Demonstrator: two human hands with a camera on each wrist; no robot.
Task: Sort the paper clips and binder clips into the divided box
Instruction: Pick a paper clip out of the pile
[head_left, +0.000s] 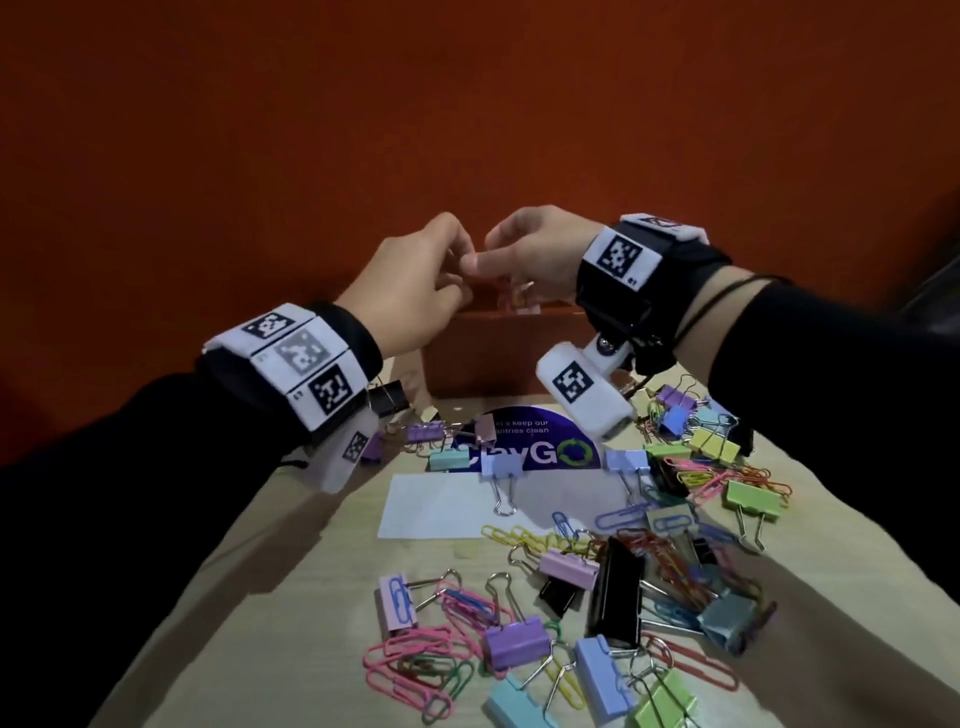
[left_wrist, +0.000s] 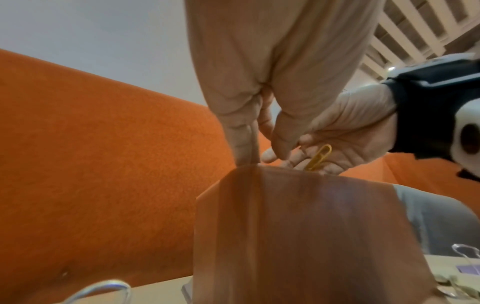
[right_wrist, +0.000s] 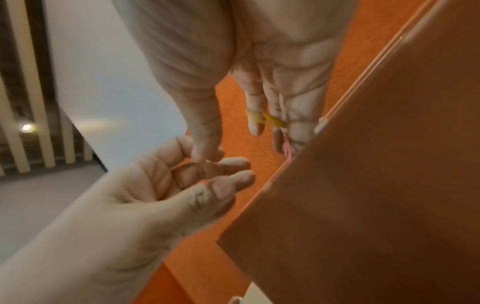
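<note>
The tall orange-brown divided box (head_left: 498, 353) stands at the back of the table. Both hands hover just above its rim, fingertips nearly meeting. My right hand (head_left: 488, 260) has its fingers curled round a yellow paper clip (left_wrist: 320, 156), which lies across those fingers (right_wrist: 265, 120); a pink clip (right_wrist: 287, 149) hangs beside it at the box edge. My left hand (head_left: 460, 270) has relaxed, loosely bent fingers (right_wrist: 221, 164) close to the right thumb, and I see nothing in it. Pinkish clips (head_left: 511, 299) show inside the box.
Many coloured paper clips (head_left: 415, 660) and binder clips (head_left: 517, 644) are scattered over the near and right side of the table. A big black binder clip (head_left: 615, 592) stands among them. A white card (head_left: 441, 506) and a blue sticker (head_left: 535, 441) lie in front of the box.
</note>
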